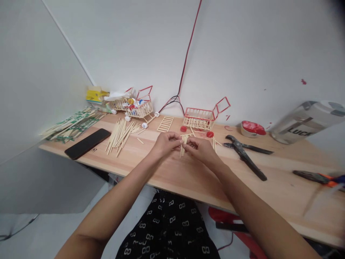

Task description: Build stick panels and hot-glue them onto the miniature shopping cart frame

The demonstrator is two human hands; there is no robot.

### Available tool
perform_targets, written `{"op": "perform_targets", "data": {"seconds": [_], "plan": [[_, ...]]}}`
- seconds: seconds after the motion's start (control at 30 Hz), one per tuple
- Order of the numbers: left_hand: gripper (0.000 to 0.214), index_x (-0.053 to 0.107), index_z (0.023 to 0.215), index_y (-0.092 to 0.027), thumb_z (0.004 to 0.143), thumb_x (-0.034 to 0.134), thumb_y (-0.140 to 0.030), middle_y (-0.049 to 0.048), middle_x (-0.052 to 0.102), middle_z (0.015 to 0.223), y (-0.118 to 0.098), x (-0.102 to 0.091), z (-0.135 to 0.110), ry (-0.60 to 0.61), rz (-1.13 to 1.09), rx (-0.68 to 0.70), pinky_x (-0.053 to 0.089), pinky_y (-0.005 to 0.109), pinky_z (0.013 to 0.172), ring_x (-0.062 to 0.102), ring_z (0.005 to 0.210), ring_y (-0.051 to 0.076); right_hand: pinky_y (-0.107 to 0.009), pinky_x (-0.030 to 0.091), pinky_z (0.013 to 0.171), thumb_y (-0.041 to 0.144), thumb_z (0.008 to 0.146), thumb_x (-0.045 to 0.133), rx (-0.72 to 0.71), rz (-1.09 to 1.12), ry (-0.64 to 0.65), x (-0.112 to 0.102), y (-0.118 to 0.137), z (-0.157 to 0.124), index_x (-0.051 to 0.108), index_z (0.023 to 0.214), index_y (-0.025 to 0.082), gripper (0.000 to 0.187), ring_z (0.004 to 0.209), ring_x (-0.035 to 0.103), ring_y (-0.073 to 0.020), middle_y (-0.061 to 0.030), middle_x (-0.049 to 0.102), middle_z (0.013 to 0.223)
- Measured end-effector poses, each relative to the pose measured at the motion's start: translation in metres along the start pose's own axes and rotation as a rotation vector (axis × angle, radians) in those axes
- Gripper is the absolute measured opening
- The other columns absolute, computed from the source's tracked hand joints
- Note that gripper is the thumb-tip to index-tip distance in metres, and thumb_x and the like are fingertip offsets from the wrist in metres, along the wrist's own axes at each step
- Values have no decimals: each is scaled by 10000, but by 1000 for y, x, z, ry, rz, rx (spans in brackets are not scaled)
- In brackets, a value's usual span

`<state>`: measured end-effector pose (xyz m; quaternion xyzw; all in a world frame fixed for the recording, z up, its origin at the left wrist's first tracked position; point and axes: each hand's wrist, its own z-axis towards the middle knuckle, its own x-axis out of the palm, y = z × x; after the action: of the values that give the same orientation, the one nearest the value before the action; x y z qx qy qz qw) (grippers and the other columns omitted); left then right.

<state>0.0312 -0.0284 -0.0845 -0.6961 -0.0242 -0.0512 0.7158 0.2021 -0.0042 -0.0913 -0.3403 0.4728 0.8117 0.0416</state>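
Observation:
My left hand (167, 143) and my right hand (201, 148) meet at the middle of the wooden table (188, 176), fingers pinched together around a small bundle of thin wooden sticks (184, 144). Just behind them stands a small cart of sticks with a red frame (202, 117) and red wheels (210, 134). A flat ladder-like stick panel (165, 123) lies to the left of that cart.
A loose pile of sticks (121, 133) and a black phone (87, 143) lie at the left. Another stick cart (136, 104) holding coloured caps stands at the back left. Black pliers (244, 154), a red-lidded tin (252, 128) and a metal canister (304, 122) are at the right.

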Motion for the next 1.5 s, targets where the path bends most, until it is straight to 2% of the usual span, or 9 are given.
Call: {"op": "perform_targets", "data": {"seconds": [0.27,0.43,0.63,0.83,1.13,1.23,1.33,1.43,1.5], "plan": [[150,648,711,-111,605,735,-172,0,633,634,-2,5,-8,-55,62,104,509,251,609,599,586,111,-238,331,557,369,833,570,-61,-73,-11,-1,3,-1,503,610,187,295,573,457,-115,12,532,587],[147,670,758,-131,624,712,-175,11,648,681,2,6,-8,-77,101,150,493,252,660,609,664,128,-243,336,564,377,851,558,-113,-125,-87,-1,4,-1,501,624,192,298,582,461,-123,-2,552,612],[114,663,730,-140,639,703,-195,10,649,703,12,3,-11,-110,193,175,450,232,650,586,677,122,-244,344,574,357,849,532,-65,-135,-29,6,-1,-2,470,617,193,291,606,472,-129,-5,546,620],[116,651,748,-144,666,702,-208,-10,630,671,16,2,-13,-117,187,168,450,223,620,567,606,100,-244,319,575,364,864,509,-70,-186,-49,12,-2,-2,437,608,192,316,592,433,-120,9,496,597],[216,739,910,-136,717,685,-216,76,703,918,22,0,-10,-83,154,196,495,251,715,631,808,151,-252,340,576,346,847,525,-60,-146,-26,7,-5,-1,583,678,178,246,610,477,-132,-15,580,648],[222,742,914,-134,730,666,-232,78,708,933,20,0,-10,-93,130,172,492,236,660,627,773,143,-254,360,566,378,819,567,-10,-80,-22,5,-4,0,590,646,176,267,597,498,-132,-12,593,620],[246,731,921,-119,757,648,-282,71,707,862,17,0,-14,-91,82,143,490,226,606,619,702,128,-270,432,560,453,768,629,123,148,36,0,-1,2,638,734,172,283,603,572,-151,-25,643,663],[308,708,969,-111,776,648,-344,62,699,806,16,1,-21,-42,13,78,500,232,586,623,663,127,-279,479,563,487,731,668,233,353,78,-5,2,3,663,839,160,344,658,627,-171,-48,681,749],[357,684,1012,-112,781,655,-383,74,706,824,15,1,-28,9,-53,7,509,243,588,645,680,144,-253,453,531,475,728,677,269,389,72,-7,2,3,665,823,154,335,663,624,-163,-51,683,736]]}}
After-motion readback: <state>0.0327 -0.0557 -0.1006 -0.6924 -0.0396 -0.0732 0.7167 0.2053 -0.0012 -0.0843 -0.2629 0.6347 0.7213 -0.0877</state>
